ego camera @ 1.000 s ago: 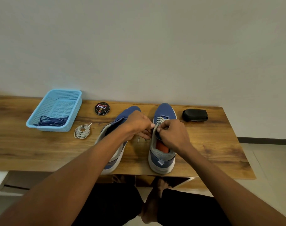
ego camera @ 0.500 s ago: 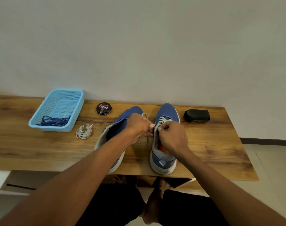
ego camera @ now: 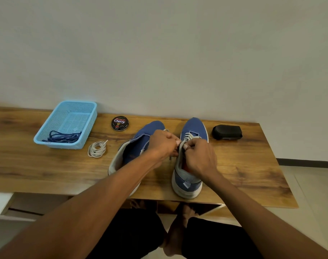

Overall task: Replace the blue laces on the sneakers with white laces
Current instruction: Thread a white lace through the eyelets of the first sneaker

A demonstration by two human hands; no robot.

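Both hands stay bunched together over the right sneaker (ego camera: 187, 176), hardly shifted from a second ago. Near the front edge of the wooden surface (ego camera: 252, 174), the right hand (ego camera: 200, 157) and left hand (ego camera: 163, 144) have their fingers curled, pinching the white lace (ego camera: 189, 136) at its eyelets. Just beside it lies the left sneaker (ego camera: 138, 144), unlaced. Farther left sits a coiled white lace (ego camera: 96, 149), then the blue basket (ego camera: 47, 133) holding blue laces (ego camera: 63, 137). Toward the back edge stand a polish tin (ego camera: 120, 123) and a black brush (ego camera: 227, 132).

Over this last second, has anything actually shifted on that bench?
Barely. Both hands, left hand and right hand, stay pinching the white lace at the right sneaker. A short lace end dangling below the left hand is mostly tucked away.
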